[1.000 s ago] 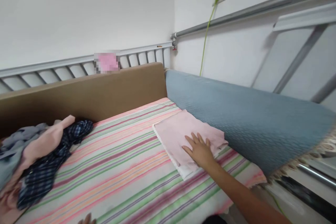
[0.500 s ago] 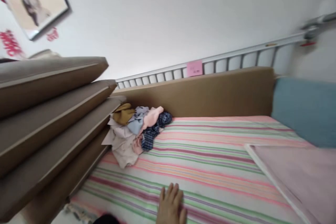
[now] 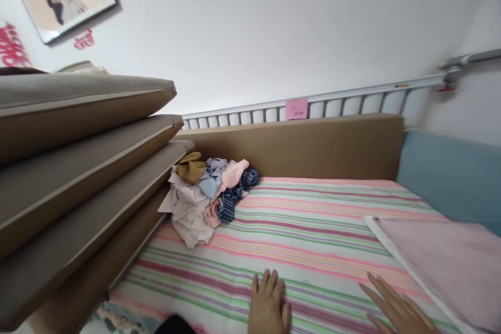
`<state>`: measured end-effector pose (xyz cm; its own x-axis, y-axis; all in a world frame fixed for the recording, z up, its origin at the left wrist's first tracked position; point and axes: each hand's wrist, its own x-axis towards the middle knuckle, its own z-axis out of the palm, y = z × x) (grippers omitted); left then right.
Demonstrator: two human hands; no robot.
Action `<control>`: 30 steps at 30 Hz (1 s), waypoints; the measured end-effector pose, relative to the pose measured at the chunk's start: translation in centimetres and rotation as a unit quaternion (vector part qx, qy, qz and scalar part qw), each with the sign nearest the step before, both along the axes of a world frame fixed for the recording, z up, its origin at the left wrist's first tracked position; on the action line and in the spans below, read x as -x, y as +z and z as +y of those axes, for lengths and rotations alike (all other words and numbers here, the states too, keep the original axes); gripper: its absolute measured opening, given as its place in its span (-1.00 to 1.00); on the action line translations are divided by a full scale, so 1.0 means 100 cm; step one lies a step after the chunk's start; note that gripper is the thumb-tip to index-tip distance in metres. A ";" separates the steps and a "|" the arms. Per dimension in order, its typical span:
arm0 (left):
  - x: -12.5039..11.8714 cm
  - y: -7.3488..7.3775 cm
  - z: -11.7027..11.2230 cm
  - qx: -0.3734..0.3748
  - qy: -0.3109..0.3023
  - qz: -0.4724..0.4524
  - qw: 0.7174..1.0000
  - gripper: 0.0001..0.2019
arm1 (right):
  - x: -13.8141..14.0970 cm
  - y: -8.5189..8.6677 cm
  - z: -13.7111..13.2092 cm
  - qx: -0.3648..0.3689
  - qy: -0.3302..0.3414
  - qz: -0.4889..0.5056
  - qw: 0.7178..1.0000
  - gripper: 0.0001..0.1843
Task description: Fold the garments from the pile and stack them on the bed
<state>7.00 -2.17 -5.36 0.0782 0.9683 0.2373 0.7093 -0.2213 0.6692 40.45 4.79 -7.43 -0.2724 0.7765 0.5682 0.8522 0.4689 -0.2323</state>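
My left hand (image 3: 268, 304) lies flat on the striped bed sheet (image 3: 313, 240) near the front edge, fingers stretched out and holding nothing. My right hand (image 3: 395, 307) hovers low at the bottom right with fingers spread, empty, just left of a folded pink cloth (image 3: 446, 266) that lies on the sheet. A heap of crumpled clothes (image 3: 207, 193), with mustard, pale blue, pink and dark checked pieces, sits at the far left of the bed.
Several brown cushions (image 3: 78, 156) are stacked slanting on the left. A brown backrest (image 3: 313, 146) and a metal rail (image 3: 332, 102) with a pink note (image 3: 296, 108) run behind the bed. A blue quilted pad (image 3: 450, 177) lines the right side.
My view has swung left from the folded pink cloth to the clothes heap. My right hand has come off the folded cloth and now hovers beside it; my left hand stays on the sheet.
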 end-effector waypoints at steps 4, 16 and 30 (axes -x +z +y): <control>0.000 0.006 -0.003 -0.010 0.005 -0.038 0.999 -0.63 | -0.039 0.058 -0.013 0.088 -0.151 -0.051 0.983 -0.48; 0.014 -0.047 0.026 -0.197 0.007 0.267 0.943 -0.57 | -0.077 0.082 -0.003 0.175 -0.327 -0.137 0.918 -0.33; 0.013 -0.042 0.025 -0.170 0.010 0.262 0.950 -0.56 | -0.083 0.073 0.005 0.238 -0.336 -0.154 0.898 -0.50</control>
